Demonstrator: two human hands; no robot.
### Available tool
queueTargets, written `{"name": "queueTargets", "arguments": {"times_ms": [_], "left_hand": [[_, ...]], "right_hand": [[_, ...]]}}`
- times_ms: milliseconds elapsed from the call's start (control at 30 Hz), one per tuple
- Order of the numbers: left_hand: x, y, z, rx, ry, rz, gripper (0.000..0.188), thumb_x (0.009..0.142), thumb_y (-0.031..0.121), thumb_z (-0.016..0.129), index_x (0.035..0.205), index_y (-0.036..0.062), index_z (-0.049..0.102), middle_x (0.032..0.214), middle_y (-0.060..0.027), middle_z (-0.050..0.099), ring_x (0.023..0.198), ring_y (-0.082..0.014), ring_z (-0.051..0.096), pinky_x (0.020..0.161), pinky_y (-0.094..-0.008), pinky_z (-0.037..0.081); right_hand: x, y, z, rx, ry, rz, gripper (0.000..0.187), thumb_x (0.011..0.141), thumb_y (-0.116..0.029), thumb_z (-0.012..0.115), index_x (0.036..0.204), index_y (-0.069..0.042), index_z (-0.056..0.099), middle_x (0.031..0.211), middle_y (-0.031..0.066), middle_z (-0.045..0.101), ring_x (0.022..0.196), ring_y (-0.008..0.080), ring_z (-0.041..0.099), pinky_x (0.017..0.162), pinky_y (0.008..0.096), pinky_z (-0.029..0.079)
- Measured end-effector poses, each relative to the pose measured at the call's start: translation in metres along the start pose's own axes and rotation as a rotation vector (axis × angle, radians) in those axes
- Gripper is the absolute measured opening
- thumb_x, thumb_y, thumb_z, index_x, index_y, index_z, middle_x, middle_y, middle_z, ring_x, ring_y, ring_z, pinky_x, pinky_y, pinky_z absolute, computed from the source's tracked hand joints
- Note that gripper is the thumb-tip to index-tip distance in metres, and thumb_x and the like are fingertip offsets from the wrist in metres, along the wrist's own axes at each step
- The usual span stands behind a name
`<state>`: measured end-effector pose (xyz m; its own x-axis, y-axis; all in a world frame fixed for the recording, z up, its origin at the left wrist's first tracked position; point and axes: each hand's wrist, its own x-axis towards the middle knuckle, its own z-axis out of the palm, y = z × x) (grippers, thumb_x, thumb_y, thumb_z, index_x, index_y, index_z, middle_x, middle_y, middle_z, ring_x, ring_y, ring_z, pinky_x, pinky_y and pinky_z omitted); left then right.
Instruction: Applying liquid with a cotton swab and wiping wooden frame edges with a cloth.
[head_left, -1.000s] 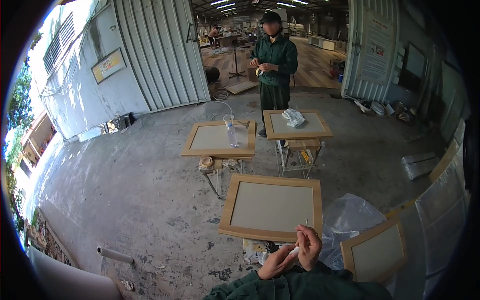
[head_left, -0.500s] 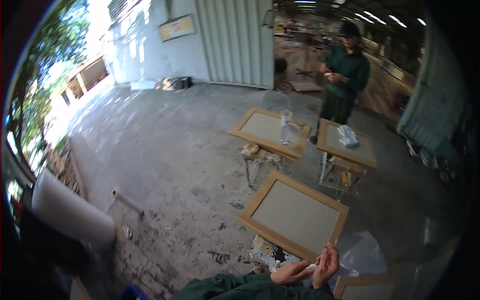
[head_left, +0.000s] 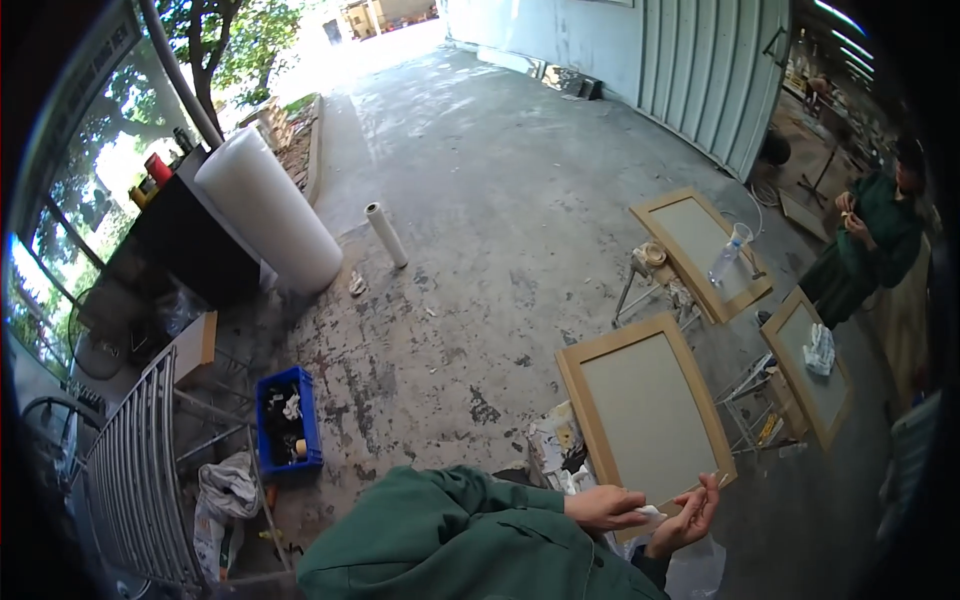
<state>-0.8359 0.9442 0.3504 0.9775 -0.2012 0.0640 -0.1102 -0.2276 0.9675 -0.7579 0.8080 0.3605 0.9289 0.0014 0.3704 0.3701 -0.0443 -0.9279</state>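
Observation:
My left hand (head_left: 606,508) is closed on a small white wad (head_left: 650,511), paper or cloth, which touches my right hand near the palm. With the palm turned up and fingers apart and slightly bent, my right hand (head_left: 690,517) is beside it. A tiny pale thing shows by its fingertips, too small to name. Both hands are over the near edge of a framed panel (head_left: 645,410) with a wooden border and grey-beige centre. Below that panel, a paint-stained support (head_left: 556,440) is partly hidden.
Two more framed panels lie beyond: one (head_left: 652,213) bears a clear bottle (head_left: 728,255), the other (head_left: 840,423) a white bundle (head_left: 819,350). A person (head_left: 870,235) stands far right. Leftward are a blue crate (head_left: 318,420), a metal rack (head_left: 135,460) and a large white roll (head_left: 270,210).
My view has swung left, so the panels and the person now appear farther right, and the crate and rack have come into sight. My hands stay together around the white wad.

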Motion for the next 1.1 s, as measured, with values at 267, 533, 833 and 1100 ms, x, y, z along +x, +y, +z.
{"name": "queueTargets", "arguments": {"times_ms": [267, 533, 833, 1100], "left_hand": [[0.006, 0.010, 0.011, 0.069, 0.068, -0.078, 0.036, 0.093, 0.038, 0.047, 0.092, 0.0019, 0.048, 0.075, -0.0186, 0.050, 0.071, -0.0368, 0.053, 0.060, -0.0429, 0.039], [0.009, 0.003, 0.001, 0.070, 0.031, -0.079, 0.039, 0.093, 0.041, 0.045, 0.091, 0.0025, 0.048, 0.075, -0.0187, 0.051, 0.071, -0.0367, 0.054, 0.060, -0.0426, 0.039], [0.016, 0.008, -0.017, 0.005, -0.009, -0.043, 0.037, 0.094, 0.039, 0.045, 0.091, 0.0028, 0.049, 0.072, -0.0178, 0.051, 0.068, -0.0352, 0.053, 0.058, -0.0409, 0.039], [0.015, 0.006, -0.016, -0.016, -0.018, -0.073, 0.037, 0.094, 0.039, 0.045, 0.091, 0.0022, 0.048, 0.072, -0.0182, 0.051, 0.067, -0.0354, 0.053, 0.058, -0.0410, 0.039]], "right_hand": [[0.008, 0.020, -0.025, 0.027, 0.013, 0.011, 0.029, 0.095, -0.012, 0.042, 0.117, 0.000, 0.056, 0.112, 0.0068, 0.060, 0.063, 0.0076, 0.040, 0.057, 0.0208, 0.036], [0.006, 0.030, -0.031, -0.008, 0.053, 0.059, 0.027, 0.096, -0.012, 0.042, 0.114, 0.000, 0.057, 0.106, 0.0060, 0.061, 0.064, 0.0082, 0.040, 0.056, 0.0216, 0.035], [0.013, 0.021, -0.013, -0.034, 0.063, 0.013, 0.027, 0.096, -0.012, 0.042, 0.114, 0.000, 0.058, 0.105, 0.0070, 0.061, 0.062, 0.0086, 0.040, 0.057, 0.0215, 0.036], [0.011, 0.024, -0.012, -0.026, 0.063, 0.010, 0.028, 0.096, -0.014, 0.042, 0.115, -0.001, 0.057, 0.108, 0.0066, 0.061, 0.061, 0.0073, 0.041, 0.055, 0.0199, 0.035]]}}
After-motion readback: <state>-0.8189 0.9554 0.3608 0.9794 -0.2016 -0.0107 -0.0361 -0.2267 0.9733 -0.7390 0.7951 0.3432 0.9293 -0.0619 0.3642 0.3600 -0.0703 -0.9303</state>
